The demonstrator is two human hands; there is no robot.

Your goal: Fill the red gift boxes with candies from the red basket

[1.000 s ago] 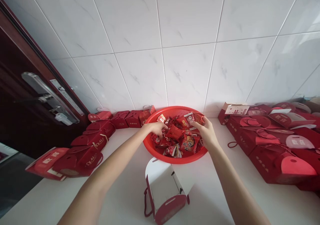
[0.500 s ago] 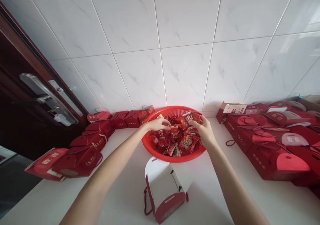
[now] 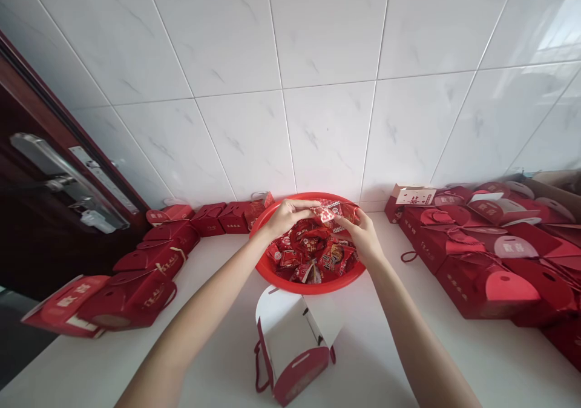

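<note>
Red-and-white packet (image 3: 324, 214) between hands (image 3: 285, 217), long axis roughly left-to-right.

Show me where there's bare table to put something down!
Bare table lies in front of the boxes at right, and between the left arm and the open box. The basket of packets and those boxes are crowded.

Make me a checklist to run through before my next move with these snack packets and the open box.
1. Packet gripped by the left hand: ok, a small red-and-white packet is at its fingertips.
2. Right hand holding something: cannot tell; its fingertips are near that packet.
3. Left hand over the open red gift box: not ok, it is over the red plastic basket.
4. Gift box's opening facing up: ok.
5. More wrapped snacks in the basket: ok.
</note>
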